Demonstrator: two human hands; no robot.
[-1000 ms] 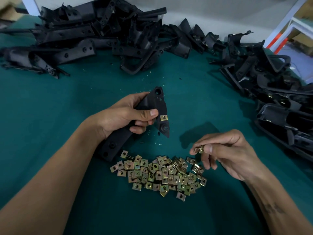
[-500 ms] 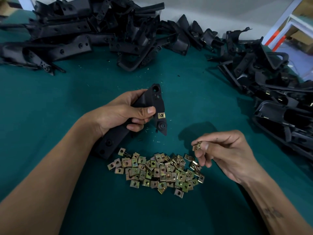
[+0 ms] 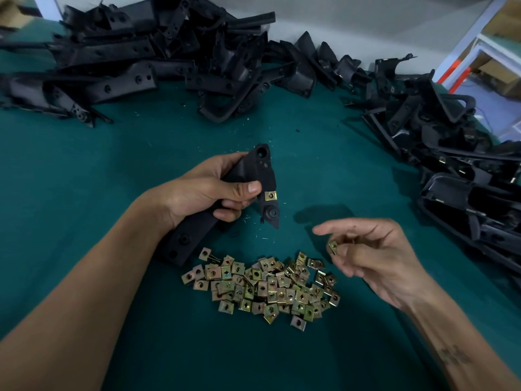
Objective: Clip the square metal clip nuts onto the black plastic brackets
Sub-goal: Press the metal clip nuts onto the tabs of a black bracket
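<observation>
One nut (image 3: 271,195) already sits on the stiff bracket (image 3: 248,190) your left hand (image 3: 203,196) grips mid-frame; your right hand (image 3: 375,258) pinches another small, light, slippery nut (image 3: 333,246) by its edges.

My arms are bare, no sleeves, no gloves or rings on my left hand (image 3: 203,193) or right hand (image 3: 375,255); a small dark tattoo (image 3: 454,358) marks my right forearm.

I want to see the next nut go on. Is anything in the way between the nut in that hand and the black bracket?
Nothing visible is. The right hand pinches a nut, and only bare green table lies between it and the bracket gripped by the left hand.
</observation>
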